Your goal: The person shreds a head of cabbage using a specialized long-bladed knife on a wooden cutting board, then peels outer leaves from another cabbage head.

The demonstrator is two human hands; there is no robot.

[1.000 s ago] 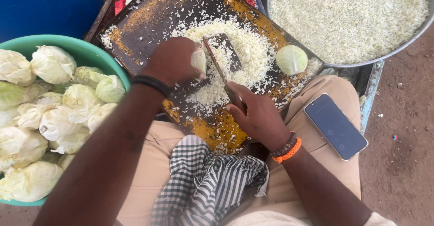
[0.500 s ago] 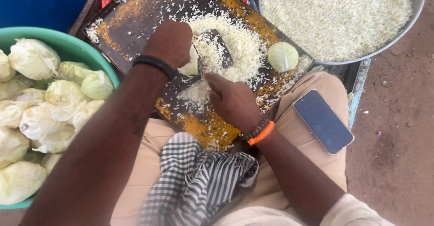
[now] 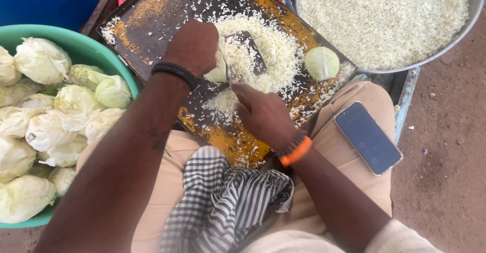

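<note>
My left hand (image 3: pixel 195 45) presses a piece of pale cabbage (image 3: pixel 217 71) down on a dark, yellow-stained chopping board (image 3: pixel 152 17) that rests across my lap. My right hand (image 3: pixel 263 114) grips the handle of a wide knife (image 3: pixel 245 50), whose blade stands in the cabbage right beside my left fingers. A heap of shredded cabbage (image 3: pixel 276 50) lies around the blade. A cut cabbage half (image 3: pixel 322 63) sits on the board's right edge.
A green basin (image 3: pixel 93 55) at the left holds several whole cabbages (image 3: pixel 43 60). A big metal bowl (image 3: pixel 458 28) of shredded cabbage stands at the top right. A phone (image 3: pixel 368 137) lies on my right thigh, a checked cloth (image 3: pixel 217 202) on my lap. Bare dirt ground is at the right.
The knife has come down from a raised slant into the cabbage. My right hand moved forward toward my left hand, and the view shifted slightly.
</note>
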